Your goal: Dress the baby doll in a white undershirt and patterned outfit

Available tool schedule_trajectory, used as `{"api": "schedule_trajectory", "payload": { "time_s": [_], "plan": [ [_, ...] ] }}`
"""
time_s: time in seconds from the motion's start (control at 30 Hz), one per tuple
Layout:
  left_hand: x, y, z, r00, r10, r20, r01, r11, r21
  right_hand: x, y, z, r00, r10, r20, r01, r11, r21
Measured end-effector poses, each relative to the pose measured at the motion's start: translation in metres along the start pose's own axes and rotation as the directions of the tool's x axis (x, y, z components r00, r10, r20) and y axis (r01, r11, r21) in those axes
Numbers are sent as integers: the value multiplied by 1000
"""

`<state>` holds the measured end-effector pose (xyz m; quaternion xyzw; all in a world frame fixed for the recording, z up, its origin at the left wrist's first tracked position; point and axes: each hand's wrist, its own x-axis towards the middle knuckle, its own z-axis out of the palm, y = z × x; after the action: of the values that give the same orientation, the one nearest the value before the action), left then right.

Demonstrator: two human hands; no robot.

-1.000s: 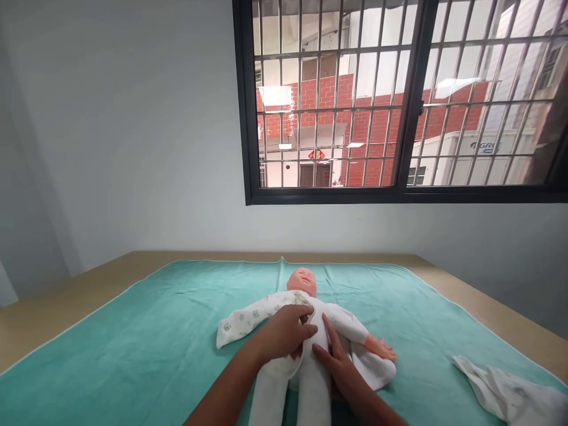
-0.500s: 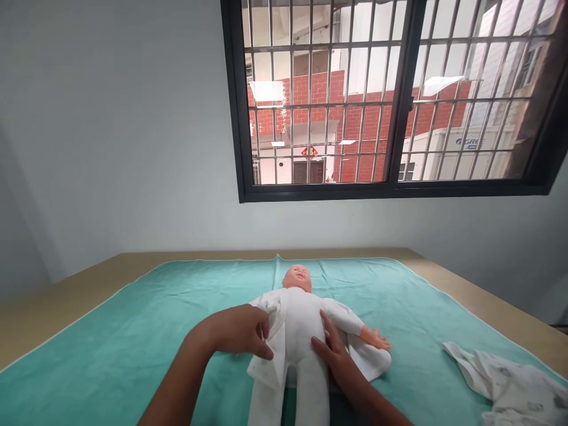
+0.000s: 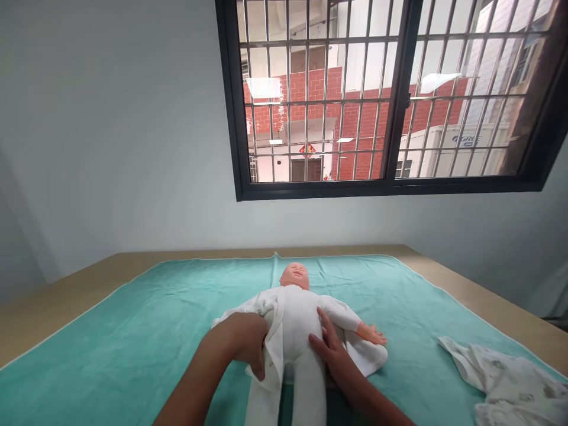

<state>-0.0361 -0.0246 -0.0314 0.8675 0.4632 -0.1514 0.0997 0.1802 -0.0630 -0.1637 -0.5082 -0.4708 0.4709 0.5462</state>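
A baby doll (image 3: 296, 319) lies face up on a teal blanket (image 3: 133, 331), its head toward the window. It has a white cloth body, and a white patterned garment (image 3: 271, 331) is spread open under it. My left hand (image 3: 247, 346) curls round the garment's left panel beside the doll's body. My right hand (image 3: 328, 349) rests flat against the doll's other side, fingers stretched out. The doll's bare hand (image 3: 371, 335) sticks out on the right.
A second crumpled white garment (image 3: 501, 378) lies on the blanket at the right. The blanket covers a wooden platform (image 3: 57, 296) set against grey walls. A barred window (image 3: 381, 94) is above.
My left hand lifted off the doll's chest and pulled the garment's left panel open, baring the white body; it now grips that panel lower down. My right hand stayed put.
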Motion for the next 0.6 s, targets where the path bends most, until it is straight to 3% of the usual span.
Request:
{"api": "schedule_trajectory", "payload": {
  "time_s": [0.23,0.47,0.6],
  "plan": [
    [6,-4,4,997,3,71,0,999,-46,-1,-3,2,1000,1,22,-1,999,32],
    [-31,8,-11,998,46,37,-39,987,-158,0,0,1,1000,15,19,-17,998,62],
    [-41,23,-17,969,205,136,-145,922,-359,1,3,-2,999,24,27,-26,998,58]
  ]
}}
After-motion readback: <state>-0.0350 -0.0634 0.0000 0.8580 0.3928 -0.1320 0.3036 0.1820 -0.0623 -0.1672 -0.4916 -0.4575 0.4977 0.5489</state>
